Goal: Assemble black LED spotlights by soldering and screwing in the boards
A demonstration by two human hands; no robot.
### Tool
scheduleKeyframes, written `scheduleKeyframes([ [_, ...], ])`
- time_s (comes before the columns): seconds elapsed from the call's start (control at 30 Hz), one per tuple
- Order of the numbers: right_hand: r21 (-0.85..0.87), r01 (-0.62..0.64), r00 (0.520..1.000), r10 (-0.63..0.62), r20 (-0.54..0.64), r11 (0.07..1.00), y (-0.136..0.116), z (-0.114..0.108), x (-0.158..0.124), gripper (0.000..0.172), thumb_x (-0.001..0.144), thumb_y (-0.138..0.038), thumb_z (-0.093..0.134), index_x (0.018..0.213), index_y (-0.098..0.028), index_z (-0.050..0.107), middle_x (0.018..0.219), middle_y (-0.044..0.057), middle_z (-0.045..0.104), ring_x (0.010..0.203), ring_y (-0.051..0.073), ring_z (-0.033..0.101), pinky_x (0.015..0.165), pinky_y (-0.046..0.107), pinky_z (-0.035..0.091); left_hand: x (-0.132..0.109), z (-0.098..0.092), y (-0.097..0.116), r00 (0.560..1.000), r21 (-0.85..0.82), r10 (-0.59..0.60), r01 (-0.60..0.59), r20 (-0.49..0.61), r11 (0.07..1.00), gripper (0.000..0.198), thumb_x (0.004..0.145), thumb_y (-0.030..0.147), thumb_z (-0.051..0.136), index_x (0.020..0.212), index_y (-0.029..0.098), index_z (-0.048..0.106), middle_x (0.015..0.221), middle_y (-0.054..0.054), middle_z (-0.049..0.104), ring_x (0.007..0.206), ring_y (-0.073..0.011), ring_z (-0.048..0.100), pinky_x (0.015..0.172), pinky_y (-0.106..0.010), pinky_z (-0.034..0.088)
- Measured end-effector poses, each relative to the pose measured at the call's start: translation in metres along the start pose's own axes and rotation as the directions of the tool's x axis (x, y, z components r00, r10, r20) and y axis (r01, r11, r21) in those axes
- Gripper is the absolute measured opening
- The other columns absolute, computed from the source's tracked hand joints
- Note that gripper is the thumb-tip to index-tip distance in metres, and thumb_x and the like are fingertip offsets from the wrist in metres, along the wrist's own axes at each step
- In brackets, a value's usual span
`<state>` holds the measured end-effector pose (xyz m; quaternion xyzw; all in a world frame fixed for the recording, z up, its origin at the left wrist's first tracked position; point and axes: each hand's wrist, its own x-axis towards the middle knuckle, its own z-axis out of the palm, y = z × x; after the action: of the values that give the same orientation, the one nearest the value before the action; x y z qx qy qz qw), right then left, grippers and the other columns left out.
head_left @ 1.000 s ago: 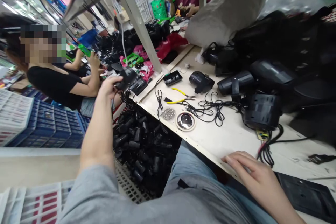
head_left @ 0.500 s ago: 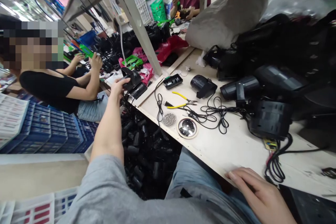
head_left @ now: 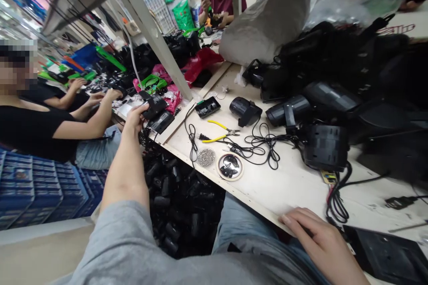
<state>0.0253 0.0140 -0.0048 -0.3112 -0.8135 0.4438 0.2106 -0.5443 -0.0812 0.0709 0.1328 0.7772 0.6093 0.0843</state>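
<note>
Left hand grips a casing; pliers, cords separate it from right hand.

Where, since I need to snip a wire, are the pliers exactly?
On the pale workbench, look left of the black hair dryer pile. The pliers lie flat beyond the round dish, beside tangled black cords; their yellow handles stand alone among black parts.

Left arm stretched far forward, left hand curled in a grip; right hand flat, palm down.
</note>
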Motion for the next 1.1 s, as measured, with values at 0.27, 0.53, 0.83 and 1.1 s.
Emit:
scheduleKeyframes([
  [0.27,0.007,-0.016,1.000,0.016,0.021,1.000,-0.002,0.003,0.001,0.059,0.094,-0.069,0.044,0.065,-0.025,0.070,0.065,0.004,0.069,0.062,0.017,0.067,0.059,0.025,0.054,-0.008,0.007,0.008,0.998,-0.019,-0.009,0.007,-0.067,1.000,0.047,0.059,0.025,0.087,0.093,0.016,0.057,0.071,0.005,0.061,0.070,-0.0126,0.053,0.064,-0.027,0.040],
  [0.53,0.009,-0.048,0.998,0.048,0.049,0.999,-0.001,0.002,-0.002,0.060,0.095,-0.069,0.042,0.067,-0.024,0.071,0.067,0.005,0.070,0.065,0.018,0.068,0.060,0.027,0.053,-0.015,0.005,0.010,0.996,-0.026,-0.006,0.004,-0.087,1.000,0.052,0.053,0.027,0.086,0.093,0.018,0.054,0.070,0.006,0.057,0.067,-0.0103,0.049,0.059,-0.024,0.033],
  [0.83,0.024,-0.047,0.997,0.046,0.060,0.999,0.000,0.002,-0.003,0.059,0.096,-0.066,0.041,0.066,-0.024,0.068,0.067,0.006,0.069,0.066,0.019,0.067,0.061,0.028,0.053,-0.025,0.002,0.013,0.996,-0.009,-0.023,0.022,-0.089,1.000,0.057,0.052,0.027,0.089,0.096,0.020,0.054,0.075,0.004,0.059,0.064,-0.0098,0.050,0.058,-0.023,0.034],
  [1.1,0.030,-0.037,0.997,0.035,0.070,0.999,0.003,0.003,-0.006,0.056,0.098,-0.062,0.041,0.068,-0.024,0.069,0.068,0.005,0.069,0.068,0.019,0.066,0.063,0.029,0.053,-0.036,-0.002,0.029,0.970,0.138,0.108,-0.078,-0.219,0.987,0.039,0.068,0.019,0.070,0.098,0.022,0.045,0.084,0.003,0.055,0.086,-0.0166,0.058,0.066,-0.025,0.044],
])
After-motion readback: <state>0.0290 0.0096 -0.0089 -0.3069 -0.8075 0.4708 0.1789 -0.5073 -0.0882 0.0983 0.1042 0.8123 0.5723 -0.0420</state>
